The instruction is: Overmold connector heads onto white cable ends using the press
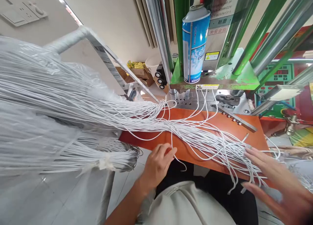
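A thick bundle of thin white cables [195,135] runs across an orange-brown board [151,136] in front of me. My left hand [157,163] is at the board's near edge, closed on one white cable, whose loose end [182,166] curls below the fingers. At the right, my right hand [276,179] is spread, thumb apart from the fingers. Its fingertips reach the bundle near the cable ends; whether they press on it I cannot tell. Three or so cables [205,103] lead from the bundle to the machine's metal plate [183,99].
Beyond the board stands a green-framed machine [244,78] with a blue spray can [195,46] on its ledge. A metal bar [237,117] lies on the board's far side. Plastic-wrapped cables [49,88] hang over a rack [70,39] at left. A control panel [276,75] is right.
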The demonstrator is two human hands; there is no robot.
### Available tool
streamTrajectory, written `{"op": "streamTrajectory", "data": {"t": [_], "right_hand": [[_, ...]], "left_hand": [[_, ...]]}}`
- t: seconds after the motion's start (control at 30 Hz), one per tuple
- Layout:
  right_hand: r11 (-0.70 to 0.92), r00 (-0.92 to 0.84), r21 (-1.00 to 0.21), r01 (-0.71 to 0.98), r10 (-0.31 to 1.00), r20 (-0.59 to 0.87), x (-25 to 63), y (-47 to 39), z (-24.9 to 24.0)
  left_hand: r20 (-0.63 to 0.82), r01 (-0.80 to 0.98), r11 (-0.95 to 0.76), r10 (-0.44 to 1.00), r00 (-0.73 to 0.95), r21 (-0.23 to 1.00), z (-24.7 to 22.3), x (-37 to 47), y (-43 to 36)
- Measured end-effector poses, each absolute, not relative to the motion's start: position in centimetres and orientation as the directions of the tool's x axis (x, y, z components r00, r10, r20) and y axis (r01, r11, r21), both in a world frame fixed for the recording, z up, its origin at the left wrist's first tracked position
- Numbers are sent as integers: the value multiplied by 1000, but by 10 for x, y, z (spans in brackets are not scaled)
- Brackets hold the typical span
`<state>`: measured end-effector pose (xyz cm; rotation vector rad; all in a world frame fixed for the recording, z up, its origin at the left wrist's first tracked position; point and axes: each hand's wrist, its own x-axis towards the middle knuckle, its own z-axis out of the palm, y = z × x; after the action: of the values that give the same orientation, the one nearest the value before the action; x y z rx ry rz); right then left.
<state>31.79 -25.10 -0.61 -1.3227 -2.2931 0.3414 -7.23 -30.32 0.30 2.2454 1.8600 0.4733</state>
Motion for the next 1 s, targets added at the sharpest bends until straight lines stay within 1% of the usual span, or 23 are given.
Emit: {"op": "streamTrajectory", "data": {"t": [0.07, 0.13, 0.17, 0.23, 0.3, 0.37, 0.4, 0.47, 0.53, 0.6, 0.7, 0.73, 0.8, 0.87, 0.9, 0.93, 1.0], "right_hand": [[572, -517, -462, 677, 817, 254, 278, -232, 1], [596, -561, -475, 648, 794, 233, 243, -207, 1], [581, -549, -472, 663, 806, 221, 229, -193, -1], [506, -466, -461, 729, 860, 206, 212, -162, -6], [412, -377, -462, 785, 910, 171, 206, -135, -12], [376, -375, -478, 794, 921, 101, 208, -120, -14], [372, -398, -489, 789, 916, 55, 210, -118, -14], [366, -444, -519, 772, 896, -29, 218, -124, -12], [346, -483, -568, 747, 869, -106, 229, -137, -8], [318, -528, -641, 698, 833, -162, 241, -147, -4], [269, -607, -757, 596, 767, -206, 256, -150, 3], [247, -620, -787, 565, 756, -209, 259, -149, 4], [204, -614, -820, 534, 760, -211, 261, -145, 7], [196, -566, -810, 553, 801, -193, 257, -142, 12], [203, -535, -792, 576, 826, -177, 253, -143, 16], [216, -508, -771, 599, 847, -157, 249, -145, 21], [246, -485, -740, 626, 866, -122, 242, -156, 34]], "left_hand": [[125, 920, -308, 950, 285, 242, 16, -74, -288], [119, 894, -391, 920, 373, 218, 26, -75, -270], [128, 872, -429, 903, 410, 235, 28, -73, -259], [188, 805, -513, 858, 477, 299, 27, -64, -235], [271, 748, -561, 828, 492, 355, 19, -51, -206], [304, 765, -521, 851, 428, 379, 8, -38, -178], [287, 800, -464, 882, 375, 380, 3, -34, -166], [228, 865, -343, 934, 274, 366, -3, -30, -153], [142, 874, -275, 961, 237, 400, -4, -32, -155], [34, 827, -200, 976, 215, 525, -1, -39, -169], [-113, 684, -21, 982, 151, 729, 4, -49, -189], [-138, 635, 22, 981, 134, 772, 4, -51, -193], [-166, 570, 66, 978, 125, 819, 4, -55, -196], [-177, 571, 71, 975, 133, 818, 5, -57, -195], [-170, 604, 45, 974, 151, 795, 8, -58, -196], [-152, 656, -5, 971, 182, 755, 13, -58, -197], [-80, 755, -170, 956, 282, 634, 33, -54, -204]]}}
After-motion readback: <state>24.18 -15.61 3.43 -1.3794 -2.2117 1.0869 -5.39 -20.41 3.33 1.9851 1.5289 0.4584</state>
